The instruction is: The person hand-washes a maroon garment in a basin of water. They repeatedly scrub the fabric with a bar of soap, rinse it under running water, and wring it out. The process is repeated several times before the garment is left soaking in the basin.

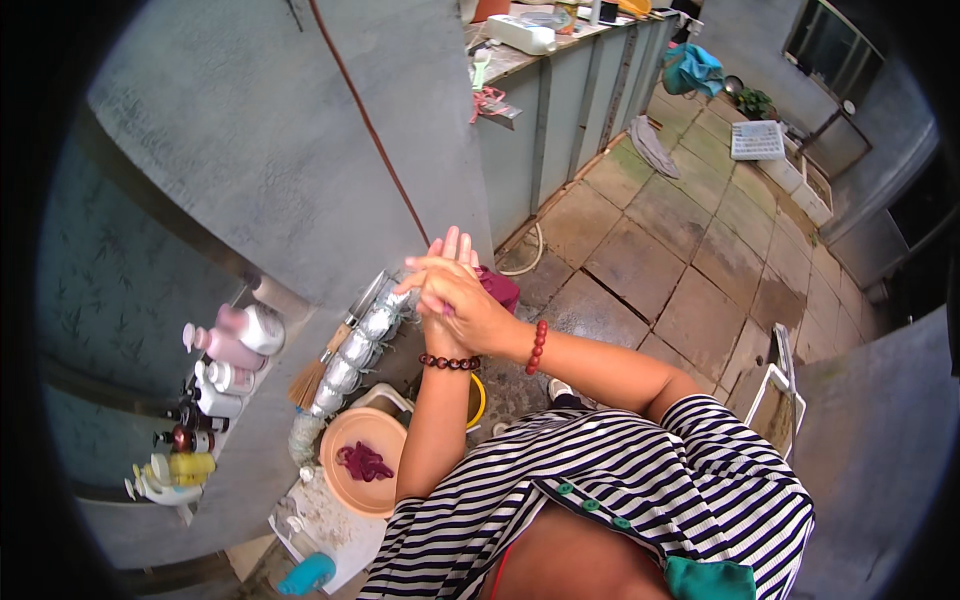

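Note:
My two hands are pressed together in the middle of the view, in front of the grey wall. My left hand, with dark beads at the wrist, points upward with its fingers stretched out. Across its palm lies my right hand, with red beads at the wrist and its fingers bent round the left hand. Just behind the right hand shows a dark magenta cloth-like thing, partly hidden; whether it touches the hand I cannot tell. Below, left of my left forearm, a peach-coloured basin holds a wet-looking magenta cloth.
Several pump bottles, among them a pink bottle, line a ledge at the left. A brush hangs by a silver-wrapped pipe. A blue bottle stands below the basin. Farther off are a cluttered counter and paving.

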A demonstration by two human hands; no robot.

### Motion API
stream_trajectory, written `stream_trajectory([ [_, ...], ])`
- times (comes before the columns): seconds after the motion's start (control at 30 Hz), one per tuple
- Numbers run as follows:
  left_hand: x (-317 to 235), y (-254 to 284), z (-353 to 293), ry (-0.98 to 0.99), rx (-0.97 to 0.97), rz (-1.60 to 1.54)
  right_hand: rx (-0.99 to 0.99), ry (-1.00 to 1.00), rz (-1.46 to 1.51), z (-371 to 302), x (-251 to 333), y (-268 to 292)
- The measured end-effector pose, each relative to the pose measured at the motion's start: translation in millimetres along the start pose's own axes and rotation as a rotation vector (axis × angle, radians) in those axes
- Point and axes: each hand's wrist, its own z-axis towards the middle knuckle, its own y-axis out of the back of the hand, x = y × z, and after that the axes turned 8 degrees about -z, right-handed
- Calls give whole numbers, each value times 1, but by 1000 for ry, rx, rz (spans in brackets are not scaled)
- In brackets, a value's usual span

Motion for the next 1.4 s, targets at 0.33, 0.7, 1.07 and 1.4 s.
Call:
stream_trajectory([
  [0.33, 23, 2, 20, 326, 205, -425, 37, -159, -32, -37, 5, 28],
  [0.7, 89, 5, 30, 165, 79, 295, 22, -144, -316, -34, -15, 90],
  [1.07, 205, -32, 36, 146, -192, 188, 110, -100, -291, -56, -65, 182],
  [1.4, 250, -52, 33, 127, -110, 156, 3, -107, -278, -74, -67, 217],
])
